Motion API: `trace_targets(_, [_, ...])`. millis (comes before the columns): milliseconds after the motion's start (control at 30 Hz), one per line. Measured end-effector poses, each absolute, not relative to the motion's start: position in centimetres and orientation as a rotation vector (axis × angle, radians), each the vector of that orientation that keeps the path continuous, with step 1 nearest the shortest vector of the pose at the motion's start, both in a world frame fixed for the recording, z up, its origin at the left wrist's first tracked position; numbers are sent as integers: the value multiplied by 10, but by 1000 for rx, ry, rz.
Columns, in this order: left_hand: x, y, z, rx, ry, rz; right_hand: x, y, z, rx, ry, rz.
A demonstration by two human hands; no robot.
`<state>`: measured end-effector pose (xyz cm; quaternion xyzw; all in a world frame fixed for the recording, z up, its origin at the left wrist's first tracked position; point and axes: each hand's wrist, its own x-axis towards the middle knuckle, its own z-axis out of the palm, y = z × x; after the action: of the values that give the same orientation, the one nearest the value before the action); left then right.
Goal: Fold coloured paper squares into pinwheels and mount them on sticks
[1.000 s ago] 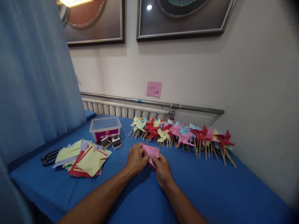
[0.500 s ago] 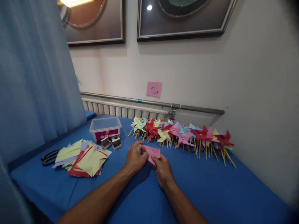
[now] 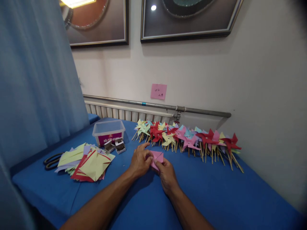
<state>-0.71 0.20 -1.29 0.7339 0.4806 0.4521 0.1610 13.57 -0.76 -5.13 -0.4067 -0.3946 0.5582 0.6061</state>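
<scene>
A small pink paper piece (image 3: 157, 157) is pinched between both hands over the blue table (image 3: 216, 195). My left hand (image 3: 140, 161) grips its left side with the index finger raised. My right hand (image 3: 166, 174) holds its lower right corner from below. Behind the hands lies a long row of finished paper pinwheels (image 3: 187, 137) on wooden sticks, in red, pink, yellow and light blue.
A pile of cut coloured paper (image 3: 86, 161) lies at the left, with black scissors (image 3: 51, 160) beside it. A clear plastic box (image 3: 108, 131) and two small open boxes of pins (image 3: 115, 146) stand behind the pile. A blue curtain (image 3: 35, 80) hangs left; a radiator (image 3: 127, 112) runs along the wall.
The pink paper has been folded smaller between the hands, and my left index finger has lifted off it. The hands stay in the same spot.
</scene>
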Motion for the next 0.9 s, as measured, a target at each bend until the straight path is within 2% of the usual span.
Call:
trace_targets(233, [-7, -3, -5, 2097, 1385, 1147, 135, -8, -51, -925, -917, 1295])
trace_targets(433, [-16, 5, -1, 1939, 1348, 1288, 135, -9, -48, -941, -974, 1281])
trace_targets(633, [-25, 13, -2, 1667, 1149, 1029, 135, -12, -42, -950, -1064, 1275])
trace_targets(900, [-22, 14, -6, 1478, 1125, 1008, 137, -12, -41, -946, -1082, 1304])
